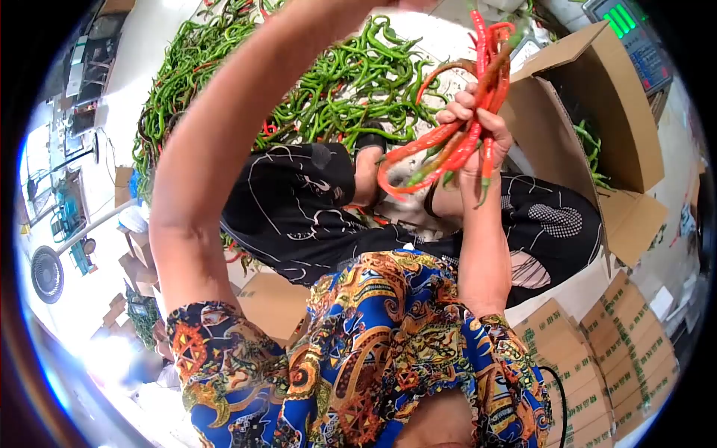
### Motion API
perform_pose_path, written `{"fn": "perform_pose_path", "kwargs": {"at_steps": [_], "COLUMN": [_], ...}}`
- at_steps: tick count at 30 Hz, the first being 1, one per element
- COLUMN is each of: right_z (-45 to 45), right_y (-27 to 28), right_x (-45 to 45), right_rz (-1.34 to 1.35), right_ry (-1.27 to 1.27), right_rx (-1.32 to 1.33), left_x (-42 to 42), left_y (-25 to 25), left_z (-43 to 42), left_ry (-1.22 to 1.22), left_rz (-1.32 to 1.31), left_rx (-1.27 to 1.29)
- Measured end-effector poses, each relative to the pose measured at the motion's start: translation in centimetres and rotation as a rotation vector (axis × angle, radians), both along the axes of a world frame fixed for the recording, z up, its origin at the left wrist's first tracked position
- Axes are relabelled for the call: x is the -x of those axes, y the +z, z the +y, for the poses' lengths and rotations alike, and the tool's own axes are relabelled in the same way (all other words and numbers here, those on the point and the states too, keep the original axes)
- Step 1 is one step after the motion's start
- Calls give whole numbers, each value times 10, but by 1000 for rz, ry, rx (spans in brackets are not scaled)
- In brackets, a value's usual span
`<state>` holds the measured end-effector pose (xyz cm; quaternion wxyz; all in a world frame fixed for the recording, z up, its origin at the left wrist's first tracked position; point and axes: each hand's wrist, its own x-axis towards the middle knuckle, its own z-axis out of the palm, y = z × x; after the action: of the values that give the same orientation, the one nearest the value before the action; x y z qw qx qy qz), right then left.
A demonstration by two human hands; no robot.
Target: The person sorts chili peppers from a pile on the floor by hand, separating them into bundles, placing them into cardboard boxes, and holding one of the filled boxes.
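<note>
And here's the right hand [478, 128] up towards two o'clock, fingers wrapped tight round a bunch of long red chili peppers [489, 82], tips poking out above and below! The left hand [407, 3] is right at the top edge, twelve o'clock, cut off, so its grip I can't tell. Green chili peppers [202, 82] sprawl at eleven; the open cardboard box [631, 112] stands at two, more green ones inside.

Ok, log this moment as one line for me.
right hand: gripping bunch of mostly red peppers | left arm: raised to frame's top edge | ahead: mostly green peppers, spread out | right side: open box
</note>
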<state>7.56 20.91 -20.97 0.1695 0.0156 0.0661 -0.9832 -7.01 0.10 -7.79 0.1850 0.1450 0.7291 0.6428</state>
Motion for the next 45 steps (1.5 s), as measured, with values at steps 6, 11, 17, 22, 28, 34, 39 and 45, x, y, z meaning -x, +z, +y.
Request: {"fn": "perform_pose_path", "kwargs": {"at_steps": [6, 11, 17, 22, 28, 34, 39, 45], "right_z": [-23, -41, -47, -42, -22, -11, -4, 2], "right_y": [34, 31, 70, 133, 101, 32, 9, 27], "right_x": [-9, -25, -50, -88, -124, -114, -107, -112], "right_rz": [-11, 591, 1047, 1170, 838, 33, -64, 144], "right_ry": [-129, -212, -195, -253, 603, 382, 202, 613], "right_rx": [-886, -1670, -2030, -1762, -1264, -903, -685, -901], "left_x": [-146, -153, -141, -135, -134, -144, -148, -151], "left_y": [-20, -33, -58, -43, -45, -42, -42, -32], "left_z": [42, 67, 38, 15, 6, 11, 8, 8], "left_ry": [153, 446, 616, 514, 345, 370, 338, 328], "left_rz": [-140, -150, -482, -587, -559, -532, -501, -502], "left_rx": [331, 16, -487, -700, -938, -949, -969, -1043]}}
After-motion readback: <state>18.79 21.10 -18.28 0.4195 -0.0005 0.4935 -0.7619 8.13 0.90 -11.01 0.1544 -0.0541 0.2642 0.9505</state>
